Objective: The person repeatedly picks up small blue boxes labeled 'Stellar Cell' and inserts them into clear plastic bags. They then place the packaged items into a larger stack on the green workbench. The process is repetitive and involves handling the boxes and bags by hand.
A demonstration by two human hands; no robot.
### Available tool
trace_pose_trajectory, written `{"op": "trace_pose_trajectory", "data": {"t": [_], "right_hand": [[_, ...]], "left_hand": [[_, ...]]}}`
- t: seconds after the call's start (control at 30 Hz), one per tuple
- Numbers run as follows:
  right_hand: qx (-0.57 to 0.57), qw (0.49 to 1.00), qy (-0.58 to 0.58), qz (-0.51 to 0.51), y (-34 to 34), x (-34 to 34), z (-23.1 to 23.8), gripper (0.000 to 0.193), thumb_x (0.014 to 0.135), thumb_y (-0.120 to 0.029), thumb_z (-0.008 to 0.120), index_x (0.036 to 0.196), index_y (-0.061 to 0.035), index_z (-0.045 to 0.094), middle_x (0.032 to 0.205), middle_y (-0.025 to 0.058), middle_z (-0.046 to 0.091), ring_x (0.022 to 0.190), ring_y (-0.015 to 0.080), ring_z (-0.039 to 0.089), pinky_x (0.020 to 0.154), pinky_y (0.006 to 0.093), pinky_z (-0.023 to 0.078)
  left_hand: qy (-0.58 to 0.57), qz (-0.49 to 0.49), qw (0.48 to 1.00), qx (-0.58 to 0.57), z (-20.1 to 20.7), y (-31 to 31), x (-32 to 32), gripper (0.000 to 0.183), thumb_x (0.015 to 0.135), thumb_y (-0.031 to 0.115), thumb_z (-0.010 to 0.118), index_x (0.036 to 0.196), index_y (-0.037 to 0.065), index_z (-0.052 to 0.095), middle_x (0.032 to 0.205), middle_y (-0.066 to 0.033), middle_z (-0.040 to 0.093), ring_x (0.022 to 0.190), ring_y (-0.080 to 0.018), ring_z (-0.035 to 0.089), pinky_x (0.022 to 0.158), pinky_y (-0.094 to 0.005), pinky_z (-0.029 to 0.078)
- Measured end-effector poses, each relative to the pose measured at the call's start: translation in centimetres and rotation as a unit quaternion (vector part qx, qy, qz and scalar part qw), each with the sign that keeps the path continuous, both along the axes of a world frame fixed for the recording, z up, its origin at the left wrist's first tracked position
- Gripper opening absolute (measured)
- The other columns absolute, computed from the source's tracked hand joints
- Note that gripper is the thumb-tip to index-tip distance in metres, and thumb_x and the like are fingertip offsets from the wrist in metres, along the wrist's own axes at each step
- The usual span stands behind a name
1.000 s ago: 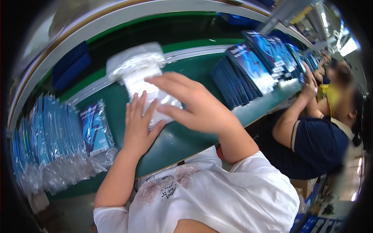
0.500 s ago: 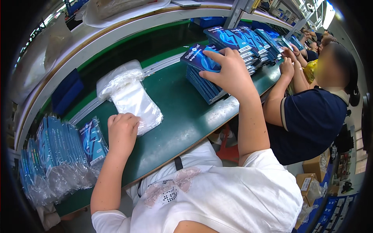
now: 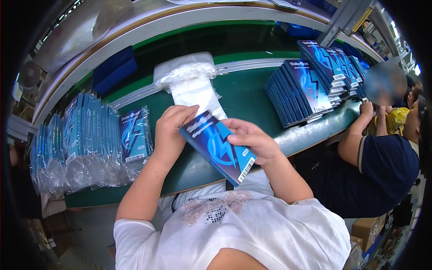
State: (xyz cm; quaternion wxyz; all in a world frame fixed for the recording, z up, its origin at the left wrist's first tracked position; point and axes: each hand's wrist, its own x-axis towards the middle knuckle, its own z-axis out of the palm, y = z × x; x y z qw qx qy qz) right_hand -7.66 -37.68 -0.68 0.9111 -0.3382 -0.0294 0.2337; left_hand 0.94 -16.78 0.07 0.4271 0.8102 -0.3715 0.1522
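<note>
Head view: the right hand (image 3: pixel 257 143) is gripping a slim blue box (image 3: pixel 216 148) above the green bench (image 3: pixel 245 92), thumb on top presumably for steadying, while the left hand (image 3: pixel 169 128) is resting bent-fingered by its far end, grasp unclear.

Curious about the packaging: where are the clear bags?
In the head view, the clear bags lie left of centre at the far edge of the green table, beyond the left hand and blue pack.

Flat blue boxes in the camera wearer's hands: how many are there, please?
1: the flat blue box, gripped along its right edge by the right hand, with the left hand close to its upper-left end. Another directly beneath it could be hidden.
</note>
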Motion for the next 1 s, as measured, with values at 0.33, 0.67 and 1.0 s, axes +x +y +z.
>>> {"op": "trace_pose_trajectory", "data": {"t": [0.33,0.67,1.0], "right_hand": [[0.008,1.000,-0.003,-0.005,0.3,2.8,-1.4,0.062,0.080,0.005,0.057,0.137,0.0067,0.034,0.123,0.0196,0.055,0.102,0.0220,0.063,0.088,0.0316,0.052],[-0.108,0.990,-0.027,-0.089,0.8,1.7,-0.6,0.060,0.081,0.004,0.055,0.137,0.0061,0.033,0.122,0.0163,0.055,0.104,0.0192,0.060,0.089,0.0303,0.050],[-0.050,0.996,-0.015,-0.067,1.0,1.7,0.1,0.055,0.080,0.004,0.057,0.131,0.0077,0.038,0.117,0.0168,0.058,0.101,0.0194,0.061,0.086,0.0292,0.050]], "left_hand": [[0.228,0.014,0.966,-0.123,-1.1,0.6,0.4,0.037,0.072,-0.013,0.060,0.107,-0.001,0.064,0.090,-0.0081,0.063,0.085,-0.0145,0.059,0.078,-0.0242,0.047],[0.172,0.036,0.984,0.011,1.1,0.8,-0.8,0.035,0.073,-0.013,0.056,0.104,0.000,0.064,0.096,-0.0084,0.056,0.079,-0.0154,0.056,0.073,-0.0238,0.047],[0.359,0.090,0.909,-0.191,-0.1,0.3,0.0,0.012,0.089,0.007,0.061,0.092,-0.004,0.065,0.081,-0.0040,0.062,0.075,-0.0109,0.060,0.070,-0.0218,0.047]]}}
